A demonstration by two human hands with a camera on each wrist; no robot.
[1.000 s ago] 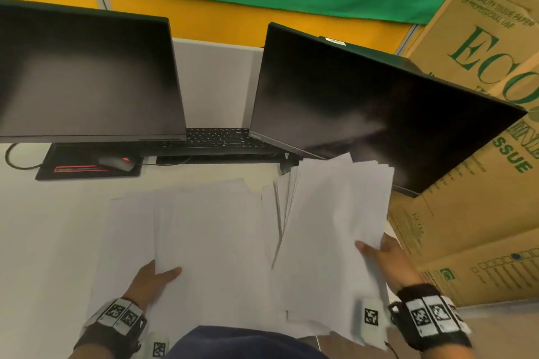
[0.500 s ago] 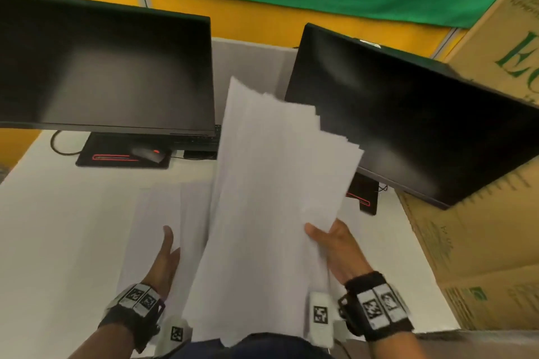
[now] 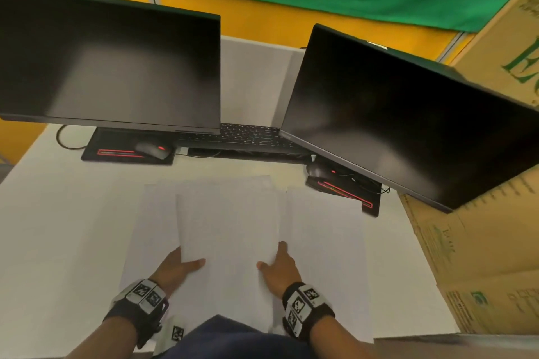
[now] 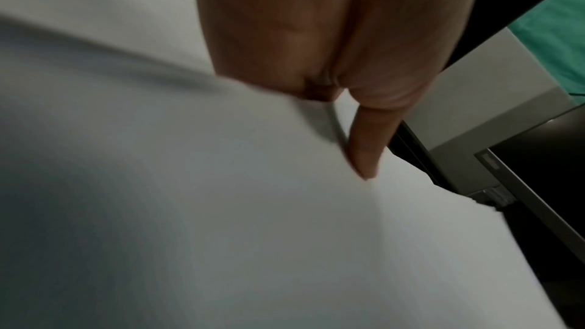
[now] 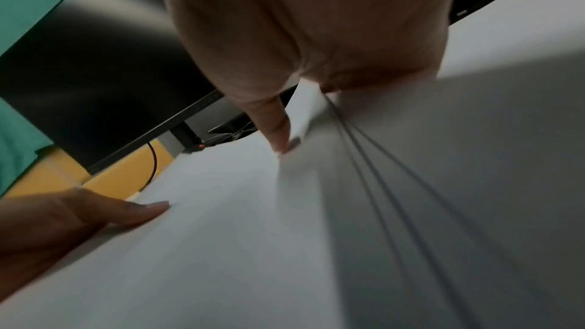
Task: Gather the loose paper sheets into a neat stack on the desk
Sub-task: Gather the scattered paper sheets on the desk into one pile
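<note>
A bundle of white paper sheets (image 3: 227, 218) lies in the middle of the white desk (image 3: 58, 227). More sheets fan out under it to the left (image 3: 151, 227) and to the right (image 3: 323, 242). My left hand (image 3: 180, 265) pinches the bundle's left edge, thumb on top and fingers hidden beneath. My right hand (image 3: 275, 264) pinches the right edge the same way. In the right wrist view, several sheet edges (image 5: 379, 184) run between that hand's thumb (image 5: 275, 129) and hidden fingers. The left wrist view shows my left thumb (image 4: 364, 149) lying on the top sheet (image 4: 221, 209).
Two dark monitors (image 3: 116, 67) (image 3: 393, 125) stand at the back with a keyboard (image 3: 248, 137) between them. A mouse on a black pad (image 3: 151, 150) lies at left, another (image 3: 318, 170) at right. Cardboard boxes (image 3: 481, 256) crowd the desk's right side.
My right hand has lowered the raised bundle onto the sheets in the middle of the desk. My left hand has moved from lying flat to pinching the bundle's left edge.
</note>
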